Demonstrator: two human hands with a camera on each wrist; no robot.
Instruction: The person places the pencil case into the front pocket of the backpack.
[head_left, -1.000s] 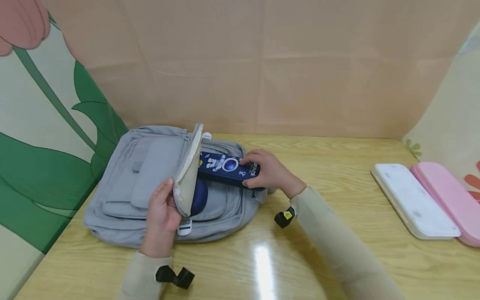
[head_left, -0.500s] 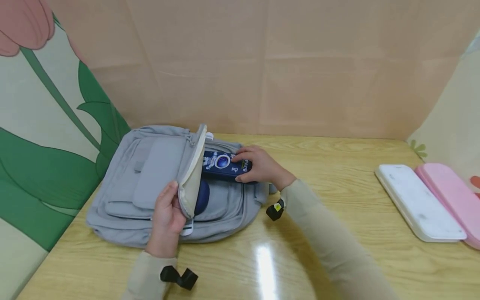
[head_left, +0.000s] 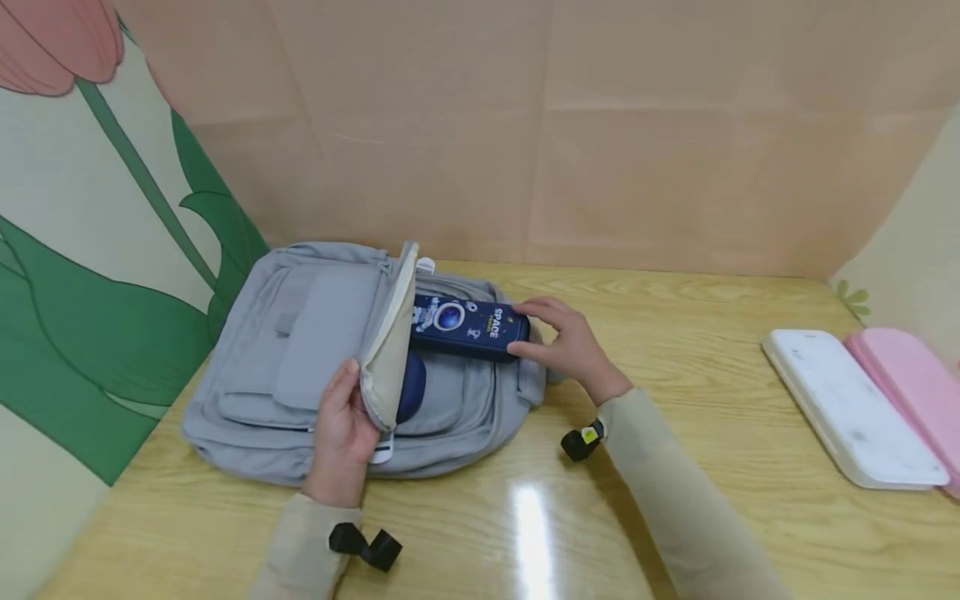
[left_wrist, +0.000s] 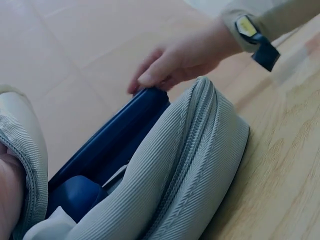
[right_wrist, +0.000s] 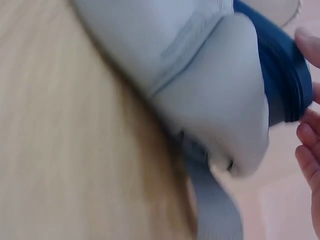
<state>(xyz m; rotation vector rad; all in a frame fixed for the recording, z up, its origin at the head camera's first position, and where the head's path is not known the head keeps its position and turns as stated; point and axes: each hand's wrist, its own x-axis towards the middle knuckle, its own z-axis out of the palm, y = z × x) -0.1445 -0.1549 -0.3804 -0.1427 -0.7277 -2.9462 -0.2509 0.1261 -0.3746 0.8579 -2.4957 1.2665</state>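
Observation:
A grey backpack (head_left: 315, 333) lies on the table with its front flap lifted. My left hand (head_left: 347, 425) holds the flap's cream-lined edge (head_left: 390, 350) between thumb and fingers. Under the flap, partly hidden, lies a navy pencil case (head_left: 472, 327) printed with "SPACE" and an astronaut. Its left end is out of sight behind the flap. My right hand (head_left: 573, 346) pinches the case's right end between thumb and fingers. Beside the case, a rounded dark blue object (head_left: 412, 387) shows under the flap; the left wrist view shows it inside the opening (left_wrist: 75, 197).
On the right side of the table (head_left: 675, 333) lie a white case (head_left: 855, 408) and a pink case (head_left: 911, 400), side by side. A peach backdrop (head_left: 525, 150) stands behind, and a flower-printed panel (head_left: 112, 250) rises on the left.
The pencil case has slid left, farther under the flap. My right hand has shifted right along it to its end. The left hand keeps holding the flap.

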